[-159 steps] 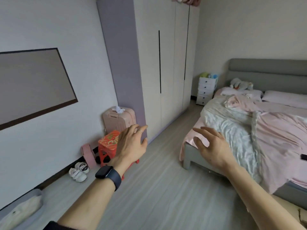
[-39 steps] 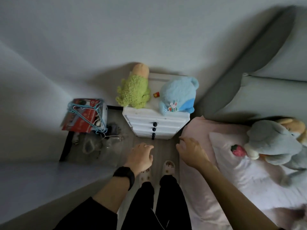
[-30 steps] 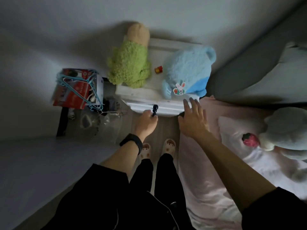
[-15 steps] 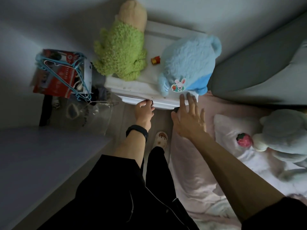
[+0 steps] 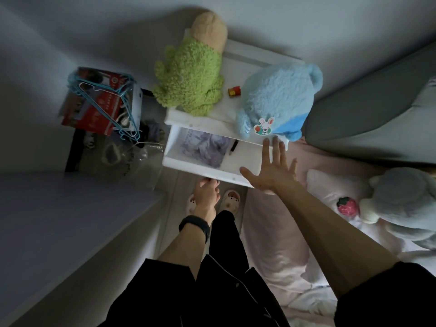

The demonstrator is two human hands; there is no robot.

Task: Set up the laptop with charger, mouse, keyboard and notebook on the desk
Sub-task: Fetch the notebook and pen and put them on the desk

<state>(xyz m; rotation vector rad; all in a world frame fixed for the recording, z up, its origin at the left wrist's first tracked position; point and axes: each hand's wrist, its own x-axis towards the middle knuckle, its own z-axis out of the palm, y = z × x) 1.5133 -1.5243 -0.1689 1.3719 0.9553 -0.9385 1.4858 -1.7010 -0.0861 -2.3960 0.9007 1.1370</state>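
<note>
I stand over a small white bedside chest [image 5: 200,121] whose top drawer [image 5: 188,165] is pulled out. Inside lie crumpled greyish cloth [image 5: 205,147] and a dark pen [image 5: 234,147]. My left hand [image 5: 207,191] is below the drawer's front edge, fingers curled at its underside where the knob is hidden. My right hand [image 5: 273,168] hovers flat over the drawer's right end with fingers spread, holding nothing. No laptop, charger, mouse, keyboard or notebook is in sight.
A green plush [image 5: 191,81], a blue plush [image 5: 276,100] and a small red-yellow item [image 5: 234,91] sit on the chest. A red box with blue hangers [image 5: 101,102] stands left. The pink bed [image 5: 283,232] with plush toys is right, a wardrobe side [image 5: 59,220] left.
The top drawer has come open, drawn out by my left hand. My right hand moved from the chest's front edge to above the open drawer. Earlier I crossed the bedroom to this corner.
</note>
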